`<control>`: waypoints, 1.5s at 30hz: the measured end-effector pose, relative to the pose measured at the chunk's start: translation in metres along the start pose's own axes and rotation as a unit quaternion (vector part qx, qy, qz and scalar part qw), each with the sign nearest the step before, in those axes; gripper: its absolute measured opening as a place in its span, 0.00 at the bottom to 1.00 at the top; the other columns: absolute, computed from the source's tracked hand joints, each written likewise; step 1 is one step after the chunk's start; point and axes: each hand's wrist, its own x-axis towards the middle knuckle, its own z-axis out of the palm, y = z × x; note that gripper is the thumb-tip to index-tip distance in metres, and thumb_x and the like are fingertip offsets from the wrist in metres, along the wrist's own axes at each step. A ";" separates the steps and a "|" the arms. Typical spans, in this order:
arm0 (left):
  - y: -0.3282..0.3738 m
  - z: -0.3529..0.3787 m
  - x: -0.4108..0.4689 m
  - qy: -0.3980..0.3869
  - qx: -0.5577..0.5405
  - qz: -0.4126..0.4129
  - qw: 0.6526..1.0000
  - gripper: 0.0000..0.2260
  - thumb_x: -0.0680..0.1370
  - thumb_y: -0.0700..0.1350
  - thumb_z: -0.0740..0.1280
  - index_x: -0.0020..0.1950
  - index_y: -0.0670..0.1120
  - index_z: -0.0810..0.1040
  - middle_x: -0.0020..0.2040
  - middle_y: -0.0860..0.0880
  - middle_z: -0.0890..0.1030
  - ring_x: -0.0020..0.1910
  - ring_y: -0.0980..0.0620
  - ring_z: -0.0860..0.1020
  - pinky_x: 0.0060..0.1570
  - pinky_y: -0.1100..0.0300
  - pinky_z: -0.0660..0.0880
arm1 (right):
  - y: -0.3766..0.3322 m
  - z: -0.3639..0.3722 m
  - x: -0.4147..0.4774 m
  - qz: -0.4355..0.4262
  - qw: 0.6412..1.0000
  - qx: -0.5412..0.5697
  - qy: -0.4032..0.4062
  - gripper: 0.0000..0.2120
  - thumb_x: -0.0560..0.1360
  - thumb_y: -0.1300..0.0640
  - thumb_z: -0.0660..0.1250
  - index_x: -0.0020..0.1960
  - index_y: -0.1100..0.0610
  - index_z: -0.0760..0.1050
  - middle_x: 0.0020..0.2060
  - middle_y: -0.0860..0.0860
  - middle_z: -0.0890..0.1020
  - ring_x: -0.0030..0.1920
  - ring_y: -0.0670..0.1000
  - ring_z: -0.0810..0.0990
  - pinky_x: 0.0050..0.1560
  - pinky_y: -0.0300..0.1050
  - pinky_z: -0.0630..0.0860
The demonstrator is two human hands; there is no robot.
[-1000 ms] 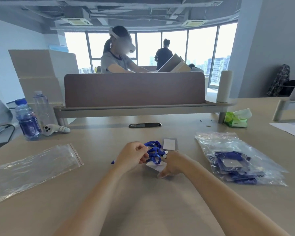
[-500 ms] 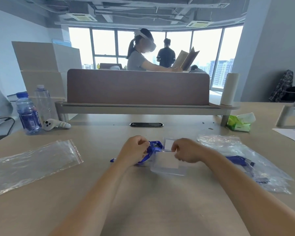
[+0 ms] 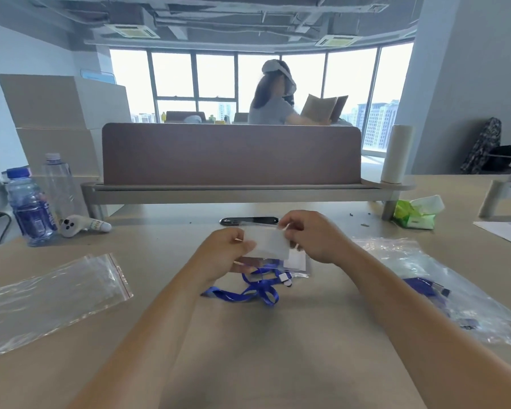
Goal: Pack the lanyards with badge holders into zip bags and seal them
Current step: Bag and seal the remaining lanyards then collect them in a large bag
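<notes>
Care mattered: left hand (image 3: 227, 252) and right hand (image 3: 316, 237) each pinched an edge of the badge holder (image 3: 273, 243) just above the bench (image 3: 248, 349), its blue lanyard (image 3: 248, 293) trailing loose; gathering it first would ease bagging.

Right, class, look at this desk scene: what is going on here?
A person pinches a badge holder, clear with a white card, between the left hand and right hand, raised just above the table. A blue lanyard trails loose on the table beneath. An empty zip bag lies to the left; a filled zip bag holding blue lanyards lies to the right. This set is not yet bagged.
</notes>
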 end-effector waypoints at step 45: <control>-0.020 -0.085 0.019 0.190 0.100 0.083 0.973 0.10 0.83 0.42 0.59 0.55 0.41 0.79 0.54 0.49 0.80 0.52 0.49 0.80 0.45 0.61 0.82 | -0.078 0.055 0.055 -0.102 0.957 -0.264 -0.071 0.06 0.78 0.47 0.66 0.49 0.49 0.78 0.42 0.46 0.81 0.43 0.50 0.78 0.40 0.44 0.74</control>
